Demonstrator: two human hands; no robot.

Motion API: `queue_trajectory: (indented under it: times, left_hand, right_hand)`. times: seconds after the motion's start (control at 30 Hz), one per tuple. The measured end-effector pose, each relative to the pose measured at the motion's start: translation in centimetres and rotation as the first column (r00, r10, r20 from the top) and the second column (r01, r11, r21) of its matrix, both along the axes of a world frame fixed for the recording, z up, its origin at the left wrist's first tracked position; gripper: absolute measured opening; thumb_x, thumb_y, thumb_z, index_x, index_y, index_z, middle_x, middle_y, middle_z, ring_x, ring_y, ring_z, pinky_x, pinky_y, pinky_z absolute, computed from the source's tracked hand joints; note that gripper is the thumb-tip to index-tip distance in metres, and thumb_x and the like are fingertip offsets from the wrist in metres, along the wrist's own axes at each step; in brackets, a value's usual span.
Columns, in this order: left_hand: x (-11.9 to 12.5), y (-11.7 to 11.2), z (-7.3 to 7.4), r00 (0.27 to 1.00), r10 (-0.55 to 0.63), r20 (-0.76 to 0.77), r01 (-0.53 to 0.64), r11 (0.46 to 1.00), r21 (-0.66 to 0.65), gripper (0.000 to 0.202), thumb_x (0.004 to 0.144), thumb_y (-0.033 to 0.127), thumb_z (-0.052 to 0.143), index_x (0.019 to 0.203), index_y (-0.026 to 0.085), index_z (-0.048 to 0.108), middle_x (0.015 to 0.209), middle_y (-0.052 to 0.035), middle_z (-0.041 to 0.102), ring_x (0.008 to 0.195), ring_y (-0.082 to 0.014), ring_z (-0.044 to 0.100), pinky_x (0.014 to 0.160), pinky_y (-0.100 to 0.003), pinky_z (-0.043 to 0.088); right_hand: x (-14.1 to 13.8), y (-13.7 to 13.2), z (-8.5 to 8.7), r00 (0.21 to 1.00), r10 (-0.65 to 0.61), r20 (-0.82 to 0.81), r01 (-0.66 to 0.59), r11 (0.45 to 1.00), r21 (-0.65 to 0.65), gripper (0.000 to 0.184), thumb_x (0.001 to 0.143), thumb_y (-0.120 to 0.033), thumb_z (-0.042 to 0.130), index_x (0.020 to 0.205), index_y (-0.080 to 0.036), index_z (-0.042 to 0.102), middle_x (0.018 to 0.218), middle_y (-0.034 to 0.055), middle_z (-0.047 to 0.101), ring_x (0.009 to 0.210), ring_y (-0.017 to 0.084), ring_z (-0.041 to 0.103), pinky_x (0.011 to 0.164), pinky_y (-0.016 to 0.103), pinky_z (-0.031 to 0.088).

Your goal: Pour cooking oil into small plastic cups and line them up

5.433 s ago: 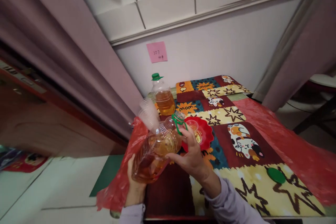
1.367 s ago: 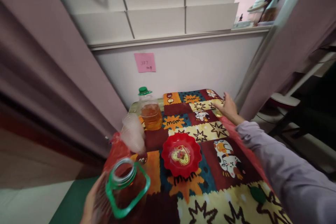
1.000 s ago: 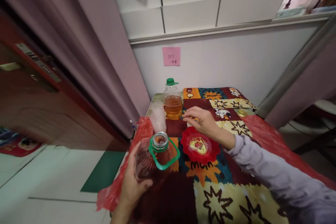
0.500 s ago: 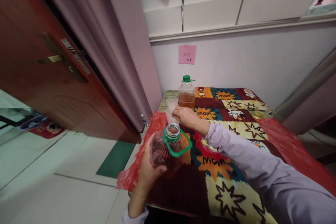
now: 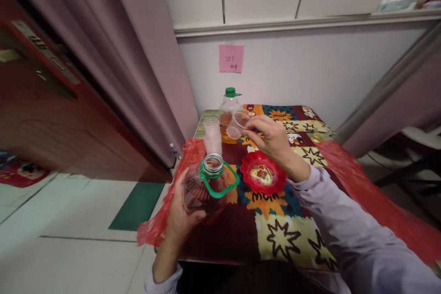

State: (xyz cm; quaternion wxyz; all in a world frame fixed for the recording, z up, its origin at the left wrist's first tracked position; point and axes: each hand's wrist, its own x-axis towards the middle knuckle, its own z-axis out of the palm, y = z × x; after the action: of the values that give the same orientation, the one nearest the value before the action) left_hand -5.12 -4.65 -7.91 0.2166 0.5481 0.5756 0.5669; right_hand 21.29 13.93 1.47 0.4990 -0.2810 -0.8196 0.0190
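My left hand (image 5: 179,216) is wrapped round an uncapped clear bottle (image 5: 204,189) of amber liquid with a green neck ring and handle, standing upright at the table's near left edge. My right hand (image 5: 272,138) pinches a clear plastic cup (image 5: 237,124) by its rim, tilted on its side above the table. A stack of clear cups (image 5: 212,136) stands just behind the open bottle. A red scalloped dish (image 5: 263,173) lies below my right wrist. Behind the cup stands a second bottle (image 5: 228,106) with a green cap.
A patchwork cartoon cloth (image 5: 292,234) and red plastic sheeting (image 5: 361,193) cover the small table. The wall with a pink note (image 5: 231,58) is close behind it. A curtain and a dark red door (image 5: 41,115) stand at the left. A small filled cup (image 5: 316,137) sits far right.
My right hand came back from the far right of the table, reached the cup stack and lifted one cup off it. The left hand kept hold of the open bottle.
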Motion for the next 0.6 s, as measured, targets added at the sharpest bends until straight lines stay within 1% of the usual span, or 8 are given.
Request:
queue_trajectory:
  times: [0.07,0.13,0.23,0.3,0.33,0.4,0.53,0.6]
  left_hand:
    - [-0.2,0.1,-0.3,0.996,-0.083,0.038,0.083,0.997,0.005,0.123,0.06,0.087,0.077,0.159,0.024,0.04,0.16,-0.0196,0.05,0.147,-0.0416,0.05,0.122,-0.056,0.04]
    - [-0.2,0.2,-0.5,0.994,-0.093,0.06,0.092,0.996,0.016,0.12,0.061,0.083,0.08,0.159,0.026,0.041,0.16,-0.0182,0.05,0.148,-0.0412,0.049,0.123,-0.056,0.039]
    - [0.0,0.6,-0.4,0.996,-0.064,0.069,0.062,0.998,0.033,0.12,0.058,0.084,0.081,0.156,0.025,0.045,0.157,-0.017,0.053,0.146,-0.0413,0.051,0.122,-0.054,0.041]
    - [0.2,0.7,-0.3,0.996,-0.052,0.076,0.05,0.998,0.039,0.122,0.056,0.084,0.082,0.155,0.024,0.046,0.157,-0.0171,0.054,0.145,-0.0418,0.051,0.121,-0.054,0.043]
    - [0.3,0.7,-0.2,0.996,-0.05,0.081,0.047,0.998,0.038,0.122,0.056,0.084,0.082,0.155,0.024,0.046,0.157,-0.0171,0.053,0.145,-0.0419,0.051,0.12,-0.053,0.044]
    - [0.3,0.7,-0.2,0.995,-0.051,0.083,0.048,0.998,0.031,0.122,0.056,0.084,0.083,0.155,0.023,0.046,0.157,-0.0172,0.053,0.145,-0.042,0.052,0.119,-0.054,0.045]
    - [0.1,0.6,-0.2,0.997,-0.066,0.042,0.066,0.998,0.006,0.123,0.059,0.085,0.08,0.157,0.023,0.042,0.158,-0.0183,0.052,0.147,-0.0428,0.049,0.122,-0.058,0.039]
    - [0.1,0.6,-0.2,0.998,-0.057,0.004,0.057,0.998,-0.004,0.123,0.059,0.086,0.079,0.157,0.022,0.042,0.158,-0.0189,0.051,0.148,-0.0437,0.047,0.124,-0.06,0.035]
  right_hand:
    - [3.7,-1.5,-2.1,0.997,-0.073,0.033,0.074,0.997,-0.033,0.007,0.099,-0.029,0.07,0.097,-0.024,0.075,0.099,0.0053,0.077,0.092,0.021,0.073,0.081,0.031,0.056]
    - [6.5,-3.0,-5.5,0.99,-0.11,0.093,0.122,0.984,-0.133,0.009,0.099,-0.028,0.069,0.094,-0.024,0.075,0.097,0.0059,0.077,0.088,0.021,0.073,0.077,0.031,0.056]
    - [8.5,-4.6,-11.1,0.975,-0.138,0.175,0.186,0.936,-0.3,0.014,0.1,-0.027,0.067,0.09,-0.023,0.075,0.094,0.0064,0.077,0.083,0.021,0.074,0.074,0.031,0.056]
    - [8.7,-5.0,-13.7,0.957,-0.166,0.237,0.243,0.907,-0.345,0.014,0.1,-0.028,0.067,0.09,-0.023,0.076,0.096,0.0069,0.077,0.083,0.021,0.074,0.072,0.03,0.056]
    - [8.6,-5.0,-14.6,0.945,-0.181,0.273,0.272,0.897,-0.347,0.014,0.1,-0.029,0.067,0.091,-0.024,0.076,0.099,0.0071,0.077,0.084,0.021,0.073,0.071,0.029,0.055]
    - [8.3,-4.9,-15.4,0.919,-0.203,0.338,0.32,0.885,-0.337,0.015,0.101,-0.03,0.066,0.092,-0.025,0.077,0.103,0.0071,0.077,0.085,0.02,0.073,0.068,0.028,0.053]
    - [7.5,-4.5,-15.6,0.907,-0.212,0.365,0.338,0.882,-0.327,0.018,0.102,-0.031,0.063,0.093,-0.026,0.078,0.105,0.0066,0.077,0.087,0.02,0.073,0.07,0.028,0.054]
    - [7.3,-4.5,-15.5,0.906,-0.22,0.362,0.344,0.88,-0.327,0.017,0.102,-0.03,0.063,0.099,-0.026,0.079,0.109,0.0066,0.078,0.091,0.021,0.074,0.073,0.03,0.056]
